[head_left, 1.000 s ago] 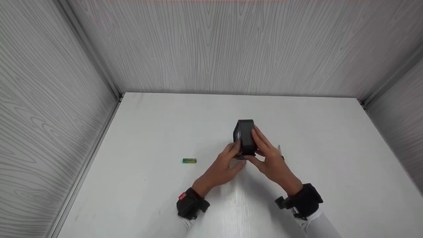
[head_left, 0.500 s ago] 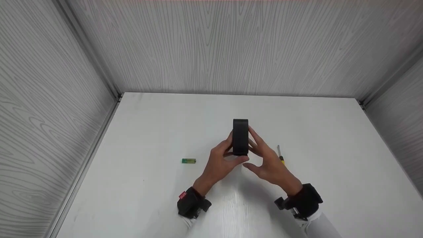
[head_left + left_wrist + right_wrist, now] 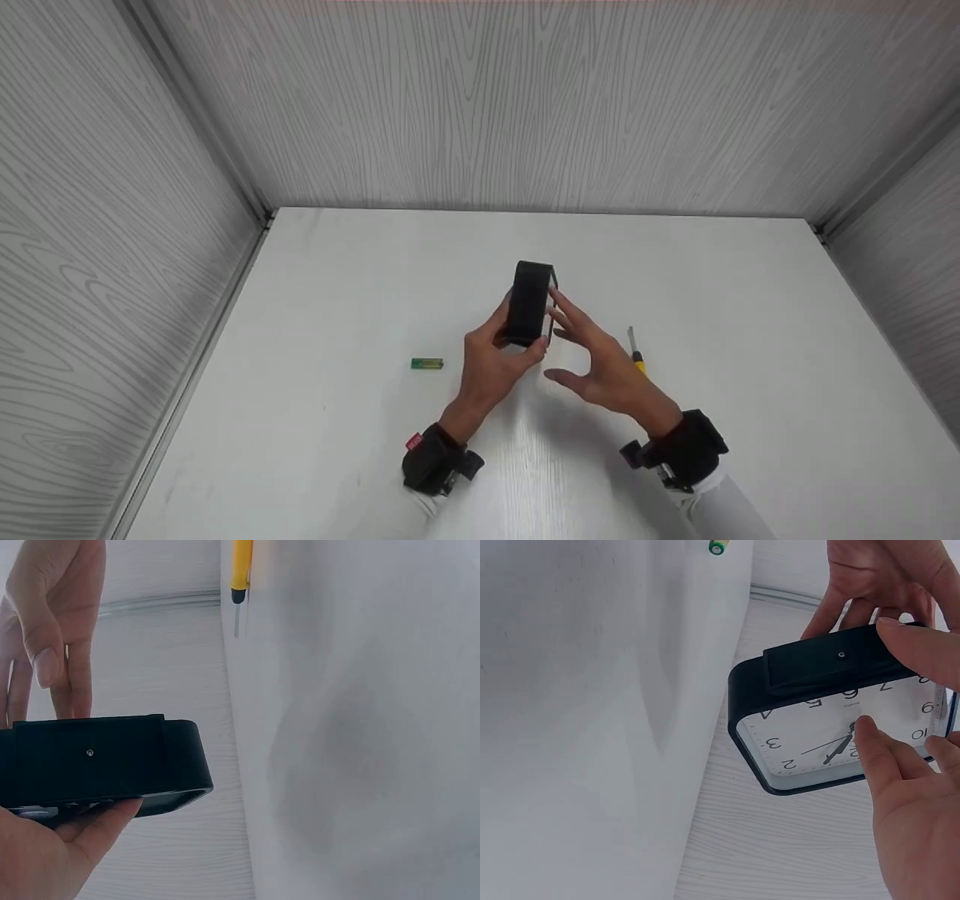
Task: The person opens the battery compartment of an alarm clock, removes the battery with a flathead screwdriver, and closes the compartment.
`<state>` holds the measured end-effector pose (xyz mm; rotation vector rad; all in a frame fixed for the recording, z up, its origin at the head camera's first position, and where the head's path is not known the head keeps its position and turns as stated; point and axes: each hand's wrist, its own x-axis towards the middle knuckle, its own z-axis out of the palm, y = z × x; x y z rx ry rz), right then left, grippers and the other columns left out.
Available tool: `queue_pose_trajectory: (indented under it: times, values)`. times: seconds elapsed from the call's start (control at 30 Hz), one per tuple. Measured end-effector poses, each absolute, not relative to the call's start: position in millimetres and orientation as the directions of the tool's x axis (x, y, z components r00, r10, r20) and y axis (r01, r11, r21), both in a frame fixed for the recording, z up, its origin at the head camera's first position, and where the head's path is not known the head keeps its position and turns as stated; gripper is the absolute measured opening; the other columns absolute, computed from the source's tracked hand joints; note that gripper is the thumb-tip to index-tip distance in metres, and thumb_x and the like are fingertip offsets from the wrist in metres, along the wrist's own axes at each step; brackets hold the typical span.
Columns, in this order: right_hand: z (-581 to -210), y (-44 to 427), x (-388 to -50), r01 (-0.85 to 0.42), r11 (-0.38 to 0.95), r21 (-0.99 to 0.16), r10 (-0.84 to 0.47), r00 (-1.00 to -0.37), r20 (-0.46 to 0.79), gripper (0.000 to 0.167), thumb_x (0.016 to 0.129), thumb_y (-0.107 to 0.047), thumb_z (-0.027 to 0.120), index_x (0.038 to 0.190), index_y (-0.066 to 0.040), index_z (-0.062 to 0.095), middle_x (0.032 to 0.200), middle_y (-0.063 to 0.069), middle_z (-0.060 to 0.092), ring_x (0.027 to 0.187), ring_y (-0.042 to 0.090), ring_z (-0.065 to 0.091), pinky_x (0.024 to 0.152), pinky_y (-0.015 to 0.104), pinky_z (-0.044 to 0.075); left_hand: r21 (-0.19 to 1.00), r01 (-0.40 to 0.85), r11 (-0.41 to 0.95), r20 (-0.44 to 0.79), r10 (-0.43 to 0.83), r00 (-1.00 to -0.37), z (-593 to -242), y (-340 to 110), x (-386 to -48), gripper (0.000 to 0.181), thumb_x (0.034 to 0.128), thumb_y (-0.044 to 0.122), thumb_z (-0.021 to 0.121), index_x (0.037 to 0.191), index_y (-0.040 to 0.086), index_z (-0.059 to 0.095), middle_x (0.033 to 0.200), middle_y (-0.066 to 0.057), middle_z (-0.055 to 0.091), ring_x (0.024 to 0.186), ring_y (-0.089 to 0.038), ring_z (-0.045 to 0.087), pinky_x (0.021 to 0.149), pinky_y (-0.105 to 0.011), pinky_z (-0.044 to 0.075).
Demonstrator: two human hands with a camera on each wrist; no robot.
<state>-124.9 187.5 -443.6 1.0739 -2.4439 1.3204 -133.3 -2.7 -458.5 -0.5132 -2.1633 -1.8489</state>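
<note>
A black alarm clock (image 3: 529,304) is held above the table by my left hand (image 3: 486,367). The left thumb lies on the side with a small screw (image 3: 841,655), and the fingers are behind the case. In the right wrist view the white dial (image 3: 817,736), with numerals and hands, appears upside down. My right hand (image 3: 611,371) is at the dial side, its fingers extended; in that view fingertips (image 3: 866,727) overlap the dial's middle, though contact is unclear. Its thumb stands away from the case. The back of the clock is mostly hidden.
A green battery (image 3: 427,364) lies on the white table (image 3: 337,300), left of the hands; whether it is one or two is unclear. A screwdriver (image 3: 636,354) with a yellow handle lies behind the right hand. Wood-grain panels (image 3: 480,105) enclose the table.
The alarm clock has moved slightly left and turned, so its dial side now faces right. The left hand has taken the hold; the right thumb has let go and spread away.
</note>
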Motion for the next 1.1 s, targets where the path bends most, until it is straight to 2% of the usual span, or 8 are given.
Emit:
queue_pose_trajectory:
  times: [0.13, 0.37, 0.6, 0.77, 0.93, 1.1]
  values:
    - [-446.3, 189.5, -127.0, -0.665, 0.38, -0.643, -0.51, -0.73, 0.454, 0.103, 0.074, 0.0, 0.081, 0.155, -0.006, 0.018, 0.162, 0.011, 0.022, 0.14, 0.032, 0.043, 0.104, 0.04, 0.048, 0.919, 0.382, 0.095, 0.373, 0.105, -0.922, -456.9, -7.1, -133.2, 0.068, 0.0841, 0.013, 0.073, 0.145, 0.006, 0.044, 0.119, -0.012, 0.069, 0.093, -0.018, 0.07, 0.084, -0.031, 0.059]
    - [-454.2, 195.0, -129.0, -0.64, 0.409, -0.65, -0.489, -0.756, 0.436, 0.1, 0.077, -0.01, 0.081, 0.155, -0.008, 0.019, 0.16, 0.011, 0.026, 0.142, 0.028, 0.04, 0.106, 0.048, 0.045, 0.97, 0.241, -0.03, 0.243, 0.112, -0.964, -456.8, -14.4, -133.2, 0.063, 0.088, 0.023, 0.069, 0.145, 0.012, 0.045, 0.128, -0.011, 0.063, 0.096, -0.015, 0.064, 0.082, -0.024, 0.054]
    - [-464.2, 205.3, -133.2, -0.515, 0.551, -0.656, -0.409, -0.852, 0.326, 0.109, 0.074, -0.023, 0.084, 0.157, -0.019, 0.014, 0.163, -0.001, 0.02, 0.149, 0.02, 0.025, 0.116, 0.047, 0.034, 0.978, 0.173, -0.116, 0.19, 0.159, -0.969, -453.4, -21.7, -136.1, 0.065, 0.0889, 0.026, 0.066, 0.147, 0.011, 0.041, 0.134, -0.011, 0.059, 0.104, -0.017, 0.063, 0.088, -0.026, 0.055]
    - [-469.9, 207.5, -134.2, -0.426, 0.608, -0.67, -0.346, -0.902, 0.26, 0.12, 0.068, -0.033, 0.088, 0.158, -0.016, 0.01, 0.163, 0.005, 0.017, 0.149, 0.025, 0.022, 0.117, 0.051, 0.031, 0.974, 0.132, -0.186, 0.169, 0.201, -0.965, -455.0, -25.6, -136.4, 0.064, 0.0892, 0.026, 0.065, 0.148, 0.015, 0.041, 0.131, -0.011, 0.06, 0.105, -0.019, 0.065, 0.089, -0.033, 0.057]
    - [-471.9, 204.3, -136.0, -0.393, 0.6, -0.697, -0.307, -0.918, 0.252, 0.126, 0.065, -0.029, 0.091, 0.158, -0.018, 0.007, 0.161, 0.01, 0.02, 0.147, 0.029, 0.027, 0.115, 0.052, 0.033, 0.965, 0.073, -0.253, 0.141, 0.262, -0.955, -458.5, -25.6, -134.6, 0.062, 0.0902, 0.026, 0.064, 0.147, 0.017, 0.04, 0.129, -0.014, 0.061, 0.108, -0.023, 0.067, 0.091, -0.038, 0.057]
    - [-471.5, 204.8, -136.4, -0.401, 0.607, -0.686, -0.293, -0.915, 0.275, 0.123, 0.063, -0.021, 0.091, 0.157, -0.012, 0.012, 0.155, 0.011, 0.031, 0.135, 0.028, 0.044, 0.109, 0.05, 0.041, 0.96, 0.015, -0.279, 0.11, 0.326, -0.939, -459.4, -26.5, -134.5, 0.061, 0.0912, 0.025, 0.062, 0.147, 0.015, 0.038, 0.125, -0.018, 0.063, 0.105, -0.023, 0.068, 0.092, -0.037, 0.056]
